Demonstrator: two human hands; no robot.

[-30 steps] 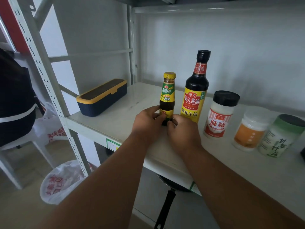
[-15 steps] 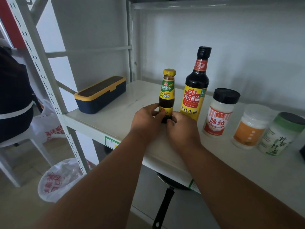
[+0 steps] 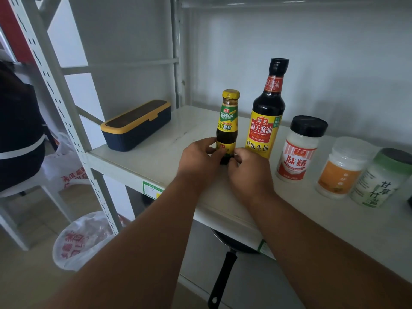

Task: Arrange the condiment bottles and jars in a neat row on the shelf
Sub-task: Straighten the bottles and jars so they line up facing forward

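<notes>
A small dark sauce bottle (image 3: 227,121) with a yellow cap and green label stands upright on the white shelf (image 3: 160,161). My left hand (image 3: 199,159) and my right hand (image 3: 249,172) pinch its base from either side. To its right stand a tall soy sauce bottle (image 3: 266,112), a black-capped white jar with a red label (image 3: 298,150), a clear-lidded jar with an orange label (image 3: 343,168) and a green-lidded jar (image 3: 379,179), all in a row.
A navy box with a yellow-rimmed lid (image 3: 136,126) lies at the shelf's left end. A frying pan (image 3: 225,264) sits on the level below. A bag-lined bin (image 3: 82,239) and a white chair (image 3: 33,190) stand on the floor at left.
The hands keep their hold on the small bottle's base; the bottle stays beside the soy sauce bottle. The view has shifted slightly downward.
</notes>
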